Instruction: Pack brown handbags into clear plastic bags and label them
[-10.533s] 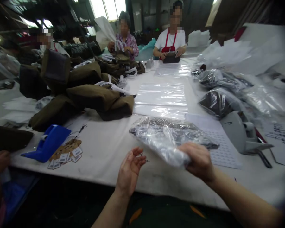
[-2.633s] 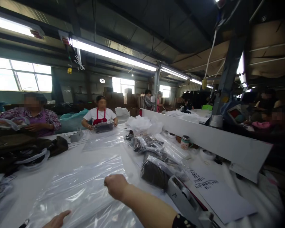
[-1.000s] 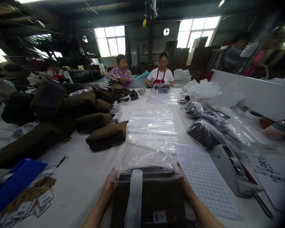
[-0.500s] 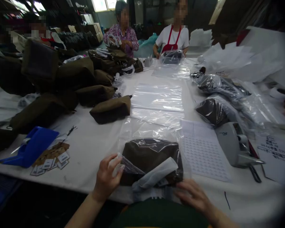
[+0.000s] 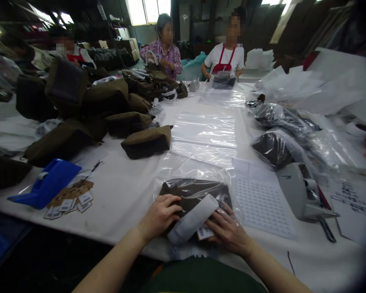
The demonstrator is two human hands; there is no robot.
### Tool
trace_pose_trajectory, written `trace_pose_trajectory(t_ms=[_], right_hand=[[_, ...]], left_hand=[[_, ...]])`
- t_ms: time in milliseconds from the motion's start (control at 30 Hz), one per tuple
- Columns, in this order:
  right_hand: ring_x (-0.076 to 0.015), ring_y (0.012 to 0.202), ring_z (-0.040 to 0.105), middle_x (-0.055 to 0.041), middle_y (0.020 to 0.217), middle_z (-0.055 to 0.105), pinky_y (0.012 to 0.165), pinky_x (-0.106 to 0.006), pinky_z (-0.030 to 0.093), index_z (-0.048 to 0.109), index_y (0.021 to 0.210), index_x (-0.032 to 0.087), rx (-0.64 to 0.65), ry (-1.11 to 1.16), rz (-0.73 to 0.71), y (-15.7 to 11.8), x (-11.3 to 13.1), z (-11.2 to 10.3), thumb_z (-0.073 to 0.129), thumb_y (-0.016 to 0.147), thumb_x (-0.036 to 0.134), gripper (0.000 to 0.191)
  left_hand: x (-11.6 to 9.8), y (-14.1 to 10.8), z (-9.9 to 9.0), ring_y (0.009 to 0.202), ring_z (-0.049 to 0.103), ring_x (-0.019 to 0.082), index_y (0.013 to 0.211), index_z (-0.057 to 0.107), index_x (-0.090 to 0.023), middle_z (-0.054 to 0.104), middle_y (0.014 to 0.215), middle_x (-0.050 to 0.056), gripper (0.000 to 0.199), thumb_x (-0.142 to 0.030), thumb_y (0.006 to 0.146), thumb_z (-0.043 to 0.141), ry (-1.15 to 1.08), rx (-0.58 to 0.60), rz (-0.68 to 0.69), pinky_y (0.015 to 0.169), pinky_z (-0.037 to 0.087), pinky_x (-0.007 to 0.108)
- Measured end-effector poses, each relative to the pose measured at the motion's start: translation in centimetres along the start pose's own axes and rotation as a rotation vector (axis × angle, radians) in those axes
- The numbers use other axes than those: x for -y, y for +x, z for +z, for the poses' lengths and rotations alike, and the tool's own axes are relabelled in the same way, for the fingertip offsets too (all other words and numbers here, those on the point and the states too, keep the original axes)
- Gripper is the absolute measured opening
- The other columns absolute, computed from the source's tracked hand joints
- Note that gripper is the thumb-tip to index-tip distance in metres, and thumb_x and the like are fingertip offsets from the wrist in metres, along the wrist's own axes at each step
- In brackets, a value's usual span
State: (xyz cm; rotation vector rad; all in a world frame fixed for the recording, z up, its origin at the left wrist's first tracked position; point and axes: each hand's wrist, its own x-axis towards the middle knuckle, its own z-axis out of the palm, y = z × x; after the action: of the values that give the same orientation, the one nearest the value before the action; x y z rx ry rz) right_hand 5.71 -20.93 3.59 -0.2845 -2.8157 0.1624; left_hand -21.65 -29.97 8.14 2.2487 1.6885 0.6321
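Observation:
A dark brown bag lies inside clear plastic at the table's near edge. Across its front runs a handle wrapped in white, with a white barcode tag beside it. My left hand rests on the bag's left part, fingers apart and slightly bent. My right hand lies on the plastic at the right, fingers spread near the tag. Neither hand is closed round anything. Flat clear plastic bags lie just beyond.
Brown bags pile up at the left, near a blue tape dispenser and tags. On the right are a printed sheet, a grey dispenser and plastic-wrapped bags. People stand across the table.
My left hand has moved right, from the plastic's edge onto the bag. My right hand has moved up and left onto the bag's front. The tag shows more clearly, and the view has shifted slightly.

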Motion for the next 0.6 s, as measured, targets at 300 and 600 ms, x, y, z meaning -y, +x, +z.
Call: trace_pose_trajectory(t_ms=[300,600], right_hand=[[-0.0303,0.131,0.033,-0.0131,0.138,0.042,0.1,-0.054,0.041,0.03,0.141,0.019,-0.368,0.01,0.211,-0.5,0.2,1.9,0.037,0.086,0.003,0.057],[-0.037,0.134,0.017,-0.0128,0.146,0.023,0.102,-0.064,0.027,0.025,0.142,0.023,-0.365,-0.011,0.641,3.0,2.7,4.2,0.039,0.088,0.019,0.055]], left_hand=[[-0.7,3.4,-1.5,0.085,0.052,0.017,0.087,0.056,-0.018,0.06,0.089,0.002,0.004,-0.02,0.084,0.055,-0.082,0.055,-0.071,0.079,0.042,0.032],[1.9,4.9,0.2,0.079,0.05,0.016,0.078,0.058,-0.017,0.058,0.083,0.004,0.019,-0.017,0.09,0.043,-0.038,-0.061,0.013,0.075,0.042,0.031]])
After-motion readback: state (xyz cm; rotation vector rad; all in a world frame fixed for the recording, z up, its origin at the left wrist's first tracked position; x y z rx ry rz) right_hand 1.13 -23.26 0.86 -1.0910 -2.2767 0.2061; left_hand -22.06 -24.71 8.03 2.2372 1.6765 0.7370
